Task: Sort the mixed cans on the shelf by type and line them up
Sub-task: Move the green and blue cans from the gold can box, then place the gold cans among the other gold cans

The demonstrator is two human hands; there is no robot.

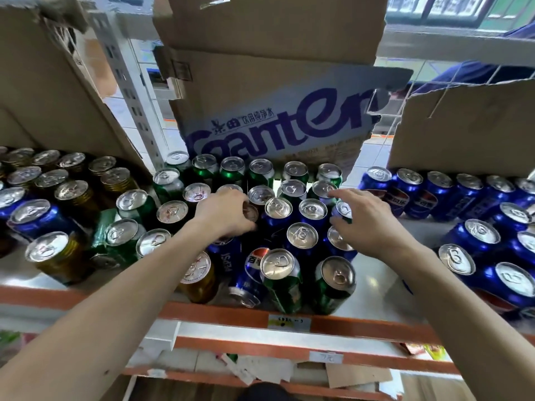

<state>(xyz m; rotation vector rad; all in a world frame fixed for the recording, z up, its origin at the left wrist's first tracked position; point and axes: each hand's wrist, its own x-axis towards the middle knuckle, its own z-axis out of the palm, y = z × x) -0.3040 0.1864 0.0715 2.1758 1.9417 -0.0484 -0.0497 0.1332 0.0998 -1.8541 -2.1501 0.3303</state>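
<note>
The left hand point(225, 214) is curled down over the top of a dark can point(251, 213), fingers on its far side and thumb on the near side, so it grips the can from above. The right hand point(366, 224) pinches the rim of a blue can point(344, 210) between thumb and forefinger, the other fingers spread loosely past it.

Both cans stand upright in the mixed cluster between the hands, long axis vertical, packed against their neighbours, so I judge a straight lift comes before any sideways travel.

The relation that matters: the sorted blue cans point(434, 192) lie well to the right of the right hand, which is the nearer one for that trip. The green cans point(231, 169) stand just beyond the left hand, and the gold cans point(78, 195) far out to its left.

The shelf point(382, 273) shows a bare strip right of the right hand. A cardboard box point(275, 120) hangs over the back row.
</note>
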